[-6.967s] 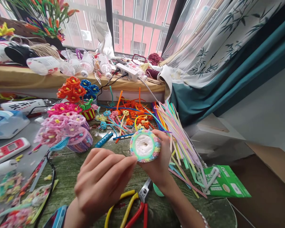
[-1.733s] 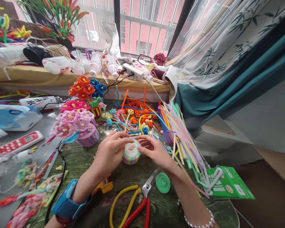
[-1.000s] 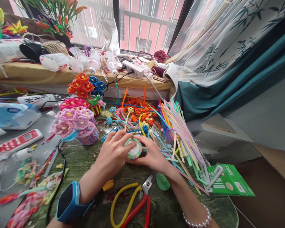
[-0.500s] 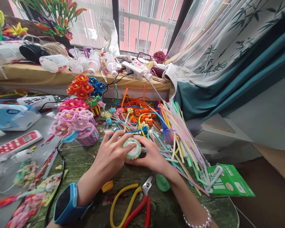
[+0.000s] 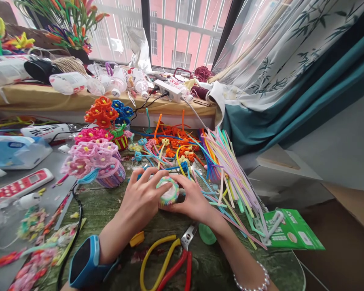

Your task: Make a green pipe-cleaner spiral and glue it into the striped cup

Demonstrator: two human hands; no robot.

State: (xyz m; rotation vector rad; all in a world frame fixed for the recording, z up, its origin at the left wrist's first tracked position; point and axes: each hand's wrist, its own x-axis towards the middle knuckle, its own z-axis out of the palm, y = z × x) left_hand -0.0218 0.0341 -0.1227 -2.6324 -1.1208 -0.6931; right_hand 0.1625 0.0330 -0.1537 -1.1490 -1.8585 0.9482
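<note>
A small round pot (image 5: 169,197) with a fuzzy pastel rim and a pale inside is between my two hands over the table. My left hand (image 5: 144,190) curls over its left side, with one digit reaching across the top opening. From the right, my right hand (image 5: 191,198) grips the pot's edge between thumb and fingers. Closer to me lie pliers (image 5: 186,242) with one red and one yellow-looped handle. A translucent green round piece (image 5: 206,233) is under my right forearm, and a yellow clip-like piece (image 5: 137,239) lies by my left wrist.
Pink pipe-cleaner flowers in a striped pot (image 5: 111,173) stand at left. A bundle of pastel pipe cleaners (image 5: 227,165) and a green packet (image 5: 297,230) lie at right. Orange pipe-cleaner pieces (image 5: 178,135) are scattered behind. Plastic bottles (image 5: 68,83) and a power strip (image 5: 168,89) line the sill.
The view has shifted very slightly. Both hands keep the same hold on the pot, with no other visible movement.
</note>
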